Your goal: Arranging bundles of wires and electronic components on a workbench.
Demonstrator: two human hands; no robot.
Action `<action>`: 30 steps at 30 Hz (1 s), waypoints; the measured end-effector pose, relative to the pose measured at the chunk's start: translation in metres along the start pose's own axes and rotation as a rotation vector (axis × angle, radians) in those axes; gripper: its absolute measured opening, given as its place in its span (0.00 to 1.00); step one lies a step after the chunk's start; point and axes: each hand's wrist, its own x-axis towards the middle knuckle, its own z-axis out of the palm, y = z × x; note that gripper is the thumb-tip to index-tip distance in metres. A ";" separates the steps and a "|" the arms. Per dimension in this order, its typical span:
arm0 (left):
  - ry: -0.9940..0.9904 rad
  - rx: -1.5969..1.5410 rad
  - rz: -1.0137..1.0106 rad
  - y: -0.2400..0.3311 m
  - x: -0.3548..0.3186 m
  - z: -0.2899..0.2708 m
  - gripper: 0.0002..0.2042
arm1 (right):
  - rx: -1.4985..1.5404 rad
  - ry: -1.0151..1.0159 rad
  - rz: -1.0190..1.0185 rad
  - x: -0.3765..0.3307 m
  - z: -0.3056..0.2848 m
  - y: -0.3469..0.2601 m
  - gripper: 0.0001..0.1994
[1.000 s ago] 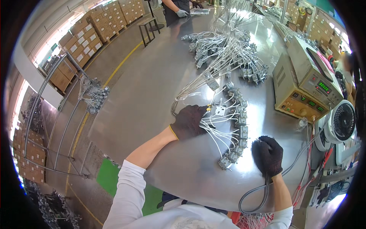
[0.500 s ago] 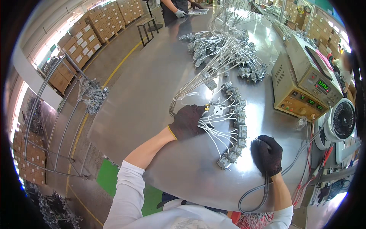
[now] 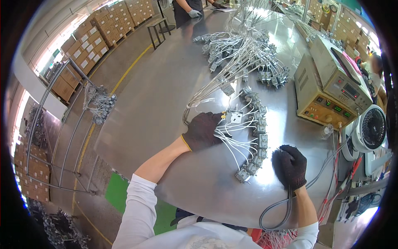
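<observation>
- From my remote seat, with 12 at the top of the view, I see the left hand (image 3: 203, 132) at centre, dark-gloved, fingers curled closed around white wires (image 3: 233, 140).
- Those wires fan out to a curved row of grey metal parts (image 3: 261, 129) at 3 o'clock from that hand; one flat silver part (image 3: 236, 118) sits just beside its fingertips.
- I have the right hand (image 3: 290, 168) at 4 o'clock, dark-gloved too, fingers folded in around a grey cable (image 3: 289, 199) that loops out by the wrist; I cannot make out its tip.
- The right hand is near the row, with a strip of shiny steel between them.
- The widest stretch of table (image 3: 137, 112) runs from the left hand to its edge at 9 o'clock; the near edge is at 6, by the wearer's body.
- At 1 o'clock a heap of wired parts (image 3: 242, 52) lies on the steel; toward 2 to 3, two stacked instruments (image 3: 306, 79) and a fan (image 3: 372, 128).
- At 12, another person's gloved hand (image 3: 194, 13) is at the far edge.
- Cartons (image 3: 85, 52) stand at 10, and a green mat (image 3: 117, 192) shows toward 7 to 8.
</observation>
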 end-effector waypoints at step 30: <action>0.170 -0.001 0.077 -0.007 -0.004 0.017 0.37 | -0.055 -0.002 0.012 0.001 0.002 -0.006 0.13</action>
